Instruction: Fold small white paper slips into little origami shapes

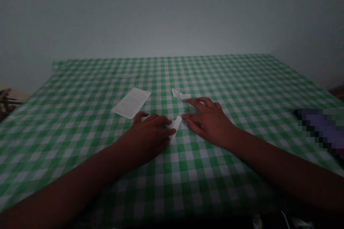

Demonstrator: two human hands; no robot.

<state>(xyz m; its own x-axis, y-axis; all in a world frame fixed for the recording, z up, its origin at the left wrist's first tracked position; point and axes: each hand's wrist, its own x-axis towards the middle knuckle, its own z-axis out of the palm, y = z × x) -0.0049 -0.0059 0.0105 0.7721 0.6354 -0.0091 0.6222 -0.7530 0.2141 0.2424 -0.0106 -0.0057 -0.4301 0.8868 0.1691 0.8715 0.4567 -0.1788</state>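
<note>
A small folded piece of white printed paper [176,125] lies on the checked tablecloth under the fingers of my left hand [146,134]. Those fingers hold it down, and part of the paper is hidden beneath them. Close to the paper's upper end is my right hand [208,120], its fingers spread apart and nothing visible between them. One right fingertip reaches the edge of a second folded paper [179,94], which looks crumpled or shaped with pointed ends. I cannot tell whether that fingertip touches it.
A flat printed sheet [132,103] lies beyond my left hand. The green and white checked tablecloth [172,175] covers the table up to a plain wall [172,14]. At the right edge is a dark, pixelated object [322,127]. A faint pale strip [126,75] lies farther back.
</note>
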